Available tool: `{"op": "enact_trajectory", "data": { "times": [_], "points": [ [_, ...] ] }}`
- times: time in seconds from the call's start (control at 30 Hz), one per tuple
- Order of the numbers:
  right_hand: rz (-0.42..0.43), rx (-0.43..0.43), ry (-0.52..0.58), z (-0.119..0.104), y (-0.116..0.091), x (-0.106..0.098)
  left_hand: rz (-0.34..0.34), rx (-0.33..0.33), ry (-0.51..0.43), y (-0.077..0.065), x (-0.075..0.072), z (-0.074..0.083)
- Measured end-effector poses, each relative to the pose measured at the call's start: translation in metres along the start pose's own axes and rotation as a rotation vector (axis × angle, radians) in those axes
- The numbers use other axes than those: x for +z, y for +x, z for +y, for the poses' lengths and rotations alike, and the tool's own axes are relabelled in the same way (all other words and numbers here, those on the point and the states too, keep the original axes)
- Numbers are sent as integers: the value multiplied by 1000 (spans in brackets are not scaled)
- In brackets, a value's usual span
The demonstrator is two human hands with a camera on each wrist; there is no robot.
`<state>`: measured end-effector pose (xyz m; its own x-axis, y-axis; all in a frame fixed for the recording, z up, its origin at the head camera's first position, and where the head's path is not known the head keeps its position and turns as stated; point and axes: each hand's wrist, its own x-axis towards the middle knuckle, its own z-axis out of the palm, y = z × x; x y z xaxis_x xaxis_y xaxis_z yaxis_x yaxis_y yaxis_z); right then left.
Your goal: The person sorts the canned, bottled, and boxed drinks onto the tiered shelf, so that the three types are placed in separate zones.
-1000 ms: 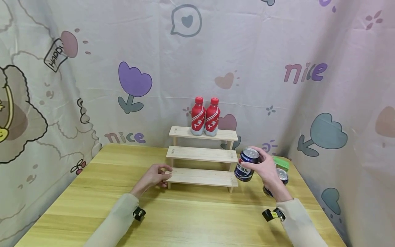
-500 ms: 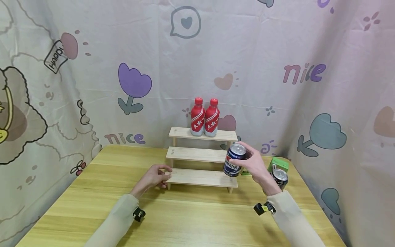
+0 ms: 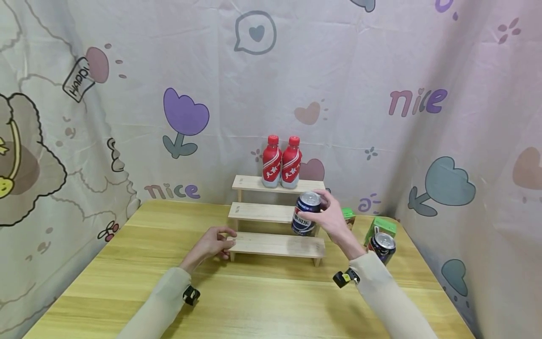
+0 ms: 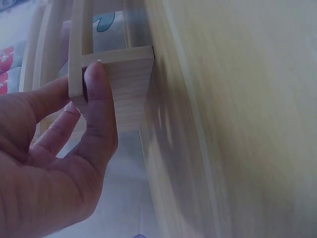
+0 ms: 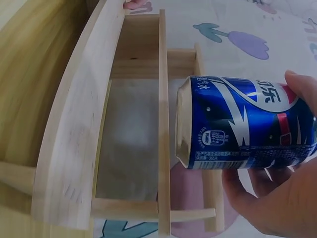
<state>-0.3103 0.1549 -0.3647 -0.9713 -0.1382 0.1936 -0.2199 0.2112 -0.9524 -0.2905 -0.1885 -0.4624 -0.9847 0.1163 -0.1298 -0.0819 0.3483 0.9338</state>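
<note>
Head view: a yellow wood-grain table (image 3: pixel 254 294) fills a corner hung with pale cloth (image 3: pixel 347 61), printed with hearts, grey and purple tulips and the word "nice" (seen three times, counting one partly cropped at the top). Near the table's back edge stands a three-step wooden stand (image 3: pixel 271 244), two red bottles (image 3: pixel 271 165) upright side by side on its top step. A person's right hand (image 3: pixel 332 219), fingers curled around a blue can (image 3: pixel 304 219), holds it off the table before the stand's right half; the left hand (image 3: pixel 211 242) grips the lowest step's left end. At right, a dark can (image 3: pixel 383 246) stands before a green carton (image 3: pixel 384 226), another carton (image 3: pixel 348 215) showing behind the right hand. Left wrist view: thumb and fingers pinch the step's end, their shadow falling across the tabletop beside a pale stripe. Right wrist view: the fingers wrap the blue can, its base near the middle step, with printed cloth behind; whether the two touch cannot be told.
</note>
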Motion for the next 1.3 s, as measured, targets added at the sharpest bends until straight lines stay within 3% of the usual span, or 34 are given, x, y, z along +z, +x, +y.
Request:
{"op": "enact_trajectory", "data": {
  "times": [0.47, 0.8, 1.3],
  "points": [
    [0, -52, 25, -3, 13, 30, -10, 5, -14, -1, 0, -1],
    [64, -56, 11, -2, 25, 56, -4, -9, -26, -2, -1, -1],
    [140, -87, -21, -1, 47, 77, -10, 10, -7, 0, 0, 0]
  ]
}}
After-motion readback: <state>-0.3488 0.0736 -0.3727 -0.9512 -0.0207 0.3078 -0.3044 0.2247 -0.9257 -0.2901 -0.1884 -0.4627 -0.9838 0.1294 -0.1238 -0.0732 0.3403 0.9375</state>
